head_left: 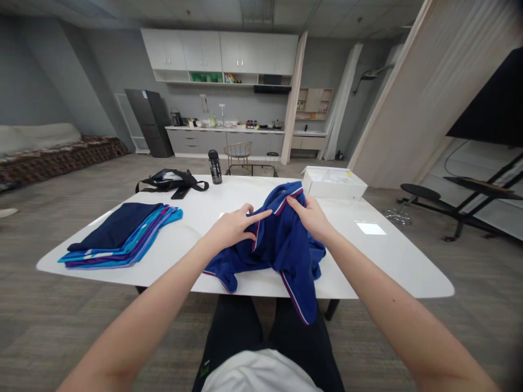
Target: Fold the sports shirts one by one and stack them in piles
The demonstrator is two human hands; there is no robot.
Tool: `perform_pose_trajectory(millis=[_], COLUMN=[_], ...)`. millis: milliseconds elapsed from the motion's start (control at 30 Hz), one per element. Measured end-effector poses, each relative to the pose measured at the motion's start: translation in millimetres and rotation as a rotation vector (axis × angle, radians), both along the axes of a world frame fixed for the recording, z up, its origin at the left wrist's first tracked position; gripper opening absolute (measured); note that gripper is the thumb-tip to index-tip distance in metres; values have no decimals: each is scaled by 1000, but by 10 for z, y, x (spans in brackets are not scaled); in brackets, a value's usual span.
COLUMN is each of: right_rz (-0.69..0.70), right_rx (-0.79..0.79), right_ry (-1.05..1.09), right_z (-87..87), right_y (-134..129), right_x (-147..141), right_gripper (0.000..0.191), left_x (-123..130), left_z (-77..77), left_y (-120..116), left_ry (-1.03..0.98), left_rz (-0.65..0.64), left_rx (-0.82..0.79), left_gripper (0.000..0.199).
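A crumpled blue garment (281,239) with red and white striped edging lies at the table's front edge, one part hanging over it. My right hand (308,215) pinches its striped edge near the top and lifts it. My left hand (237,226) is at the garment's left side, index finger stretched toward the striped edge, thumb apart below it. Part of the left fingers is hidden. To the left sits a stack of folded clothes (118,234), dark navy on top with blue and purple layers beneath.
On the white table (384,267) stand a white box (335,184) behind the garment to the right and a dark bottle (214,167) at the back. A black bag (171,179) and a phone (180,193) lie behind the stack.
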State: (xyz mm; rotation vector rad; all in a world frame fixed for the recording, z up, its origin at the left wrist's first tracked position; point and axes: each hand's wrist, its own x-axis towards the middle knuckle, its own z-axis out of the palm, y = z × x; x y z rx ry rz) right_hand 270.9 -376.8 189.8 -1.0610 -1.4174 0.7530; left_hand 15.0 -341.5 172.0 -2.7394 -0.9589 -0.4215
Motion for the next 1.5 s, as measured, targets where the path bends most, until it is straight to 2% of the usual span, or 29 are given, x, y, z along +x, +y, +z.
perform_pose_trajectory(millis=[133, 267, 400, 567, 667, 733, 867, 933, 1000, 1033, 1100, 1133, 1200, 1233, 1300, 1333, 1400, 1433, 1500], right_rz=[9, 13, -20, 91, 50, 20, -62, -127, -196, -226, -267, -271, -255, -245, -267, -266, -256, -250, -232], right_rx=[-32, -23, 43, -15, 10, 21, 86, 134, 192, 217, 245, 235, 171, 123, -3, -84, -253, -324, -389], right_ry=[-76, -249, -363, -308, -328, -345, -369, -408, -463, -491, -533, -546, -565, -572, -550, -530, -550, -603, -653], right_z=[-163, -260, -341, -413, -323, -178, 245, 450, 592, 624, 587, 509, 233, 40, -419, -665, -1139, -1349, -1689], right_y=[103, 209, 319, 384, 303, 181, -80, -90, 69, 221, 665, 942, 1548, 1848, 2372, 2576, 2855, 2939, 3036], right_x=[59, 220, 407, 448, 385, 340, 271, 256, 271, 294, 374, 429, 555, 617, 718, 753, 797, 811, 842], right_gripper=[39, 35, 32, 36, 37, 37, 35, 32, 31, 30, 30, 30, 30, 30, 29, 30, 33, 34, 32], left_x=[37, 3, -89, -135, -176, -239, -366, -366, -298, -242, -96, -14, 142, 208, 296, 314, 297, 269, 191], left_z=[-291, -469, -509, -435, -267, -67, 500, 791, 1015, 1085, 1106, 1049, 792, 596, 103, -175, -735, -994, -1426], left_y=[97, 314, 579, 739, 674, 560, 306, 312, 508, 686, 1176, 1466, 2059, 2331, 2774, 2937, 3153, 3218, 3301], left_ry=[118, 95, -211, -527, -650, -694, -688, -675, -645, -624, -600, -601, -621, -641, -709, -732, -718, -669, -522], left_rz=[-79, -68, -49, 23, 30, 24, 7, 29, 53, 57, 37, 19, -8, -10, 26, 81, 222, 281, 401], left_rx=[32, -43, -169, -305, -329, -297, -233, -223, -223, -235, -295, -341, -480, -580, -814, -932, -1070, -1077, -957], left_gripper=[60, 25, 25, 28, 28, 29, 29, 29, 29, 30, 34, 36, 46, 52, 66, 74, 80, 76, 64])
